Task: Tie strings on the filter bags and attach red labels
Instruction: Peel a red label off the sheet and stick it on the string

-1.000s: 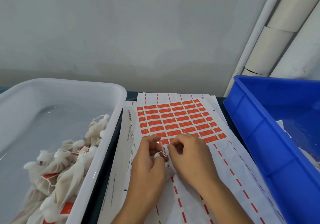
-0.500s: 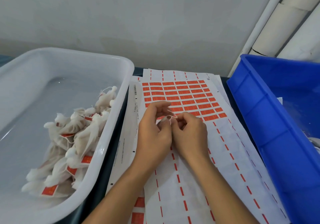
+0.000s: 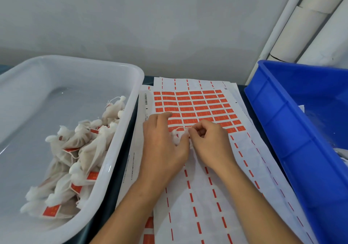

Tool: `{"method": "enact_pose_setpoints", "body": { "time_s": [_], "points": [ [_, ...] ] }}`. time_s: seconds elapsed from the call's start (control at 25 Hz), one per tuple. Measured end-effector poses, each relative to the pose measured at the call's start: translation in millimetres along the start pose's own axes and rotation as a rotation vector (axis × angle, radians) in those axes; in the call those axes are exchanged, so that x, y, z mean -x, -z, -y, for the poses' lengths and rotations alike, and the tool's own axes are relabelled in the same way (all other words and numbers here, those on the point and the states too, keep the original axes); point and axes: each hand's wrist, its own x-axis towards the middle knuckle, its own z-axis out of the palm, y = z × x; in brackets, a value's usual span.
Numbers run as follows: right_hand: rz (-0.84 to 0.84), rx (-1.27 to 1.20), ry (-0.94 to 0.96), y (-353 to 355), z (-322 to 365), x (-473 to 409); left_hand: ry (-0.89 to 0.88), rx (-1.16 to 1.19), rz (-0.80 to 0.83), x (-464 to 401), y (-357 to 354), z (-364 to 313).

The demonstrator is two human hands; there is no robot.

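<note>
The white tub [image 3: 120, 149] is glossy, translucent plastic; the blue crate [image 3: 282, 130] is smooth, hard plastic with a dull sheen. The filter bags [image 3: 90, 149] are thin, matt, gauzy cloth. The label sheets [image 3: 197, 187] are paper, faintly satin, with matt red labels [image 3: 197, 103].

I can read nothing here. The red rectangular labels [image 3: 195, 110] on my white paper label sheet [image 3: 207, 196] carry print too faint to read; left of them, a barcode [image 3: 145, 98] and blurred fine print.
</note>
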Motion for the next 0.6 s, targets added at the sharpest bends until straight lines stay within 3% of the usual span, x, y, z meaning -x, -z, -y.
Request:
{"method": "enact_pose_setpoints", "body": {
  "time_s": [0.12, 0.6],
  "points": [
    [0.009, -0.029, -0.009, 3, -1, -1, 0.023, -0.068, -0.008, -2, 4, 4],
    [-0.133, -0.333, -0.050, 47, 0, 0, 0.133, 0.176, -0.012, 0, 4, -8]
  ]
}}
